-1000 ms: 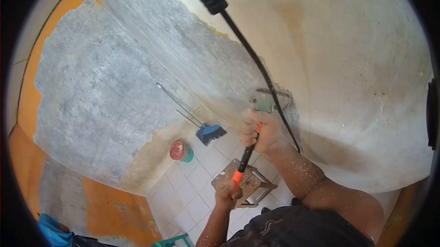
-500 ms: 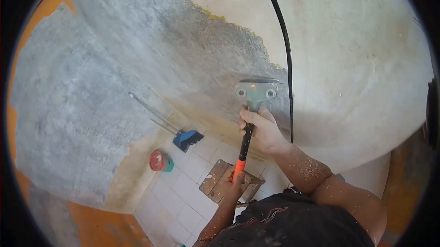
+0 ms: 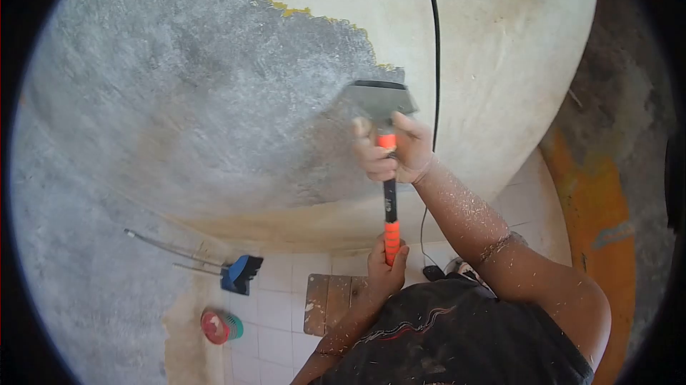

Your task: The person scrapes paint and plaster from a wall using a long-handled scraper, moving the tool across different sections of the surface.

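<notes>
A long-handled scraper with a wide flat metal head and a black and orange handle is held in both my hands. My right hand is closed around the upper handle, just below the head. Lower down, my left hand wraps the orange grip at the handle's end. The blurred head lies at the wall, near the border between bare grey surface and cream paint. Ragged yellow edging shows along that border. Pale flakes speckle my right forearm.
A black cable hangs down the wall, just right of the scraper. On the tiled floor are a worn wooden stool, a blue dustpan with long thin handles, and a red and green bucket.
The scraper has turned over: its bolted side faced me before, and its plain flat side shows now. The head is higher on the wall. My view has shifted, too.
</notes>
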The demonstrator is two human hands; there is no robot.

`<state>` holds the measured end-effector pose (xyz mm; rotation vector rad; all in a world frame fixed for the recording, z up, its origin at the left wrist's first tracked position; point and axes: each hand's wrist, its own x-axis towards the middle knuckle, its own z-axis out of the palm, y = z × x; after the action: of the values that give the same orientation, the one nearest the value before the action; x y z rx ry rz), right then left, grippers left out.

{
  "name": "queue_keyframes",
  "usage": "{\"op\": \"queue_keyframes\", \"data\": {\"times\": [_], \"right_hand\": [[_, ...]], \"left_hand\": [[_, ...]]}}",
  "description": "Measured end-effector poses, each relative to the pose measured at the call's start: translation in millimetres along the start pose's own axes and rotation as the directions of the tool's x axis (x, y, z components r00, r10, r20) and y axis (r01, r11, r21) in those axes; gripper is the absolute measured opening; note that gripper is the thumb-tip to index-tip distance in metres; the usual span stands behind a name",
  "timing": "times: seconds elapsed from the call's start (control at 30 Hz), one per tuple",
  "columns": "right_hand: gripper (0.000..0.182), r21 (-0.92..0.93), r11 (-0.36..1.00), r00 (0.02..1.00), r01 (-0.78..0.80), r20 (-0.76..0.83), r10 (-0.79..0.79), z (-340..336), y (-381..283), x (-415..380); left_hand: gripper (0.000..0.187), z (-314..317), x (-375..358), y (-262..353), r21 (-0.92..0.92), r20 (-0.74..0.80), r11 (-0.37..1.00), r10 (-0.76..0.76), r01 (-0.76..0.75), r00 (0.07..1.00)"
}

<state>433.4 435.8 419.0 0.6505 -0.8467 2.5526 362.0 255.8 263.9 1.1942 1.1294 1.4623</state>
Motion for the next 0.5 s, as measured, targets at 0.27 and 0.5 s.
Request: {"op": "queue_keyframes", "data": {"times": [0.27,0.5], "right_hand": [[0.054,-0.482,0.876,0.59,0.013,-0.704,-0.395,22,3,8],[0.052,-0.544,0.838,0.455,-0.036,-0.756,-0.471,24,5,17]], "left_hand": [[0.028,2,19,19,0.388,-0.097,0.889,0.304,-0.245,0.948],[0.022,-2,28,23,-0.244,0.086,0.954,-0.157,0.173,0.984]]}}
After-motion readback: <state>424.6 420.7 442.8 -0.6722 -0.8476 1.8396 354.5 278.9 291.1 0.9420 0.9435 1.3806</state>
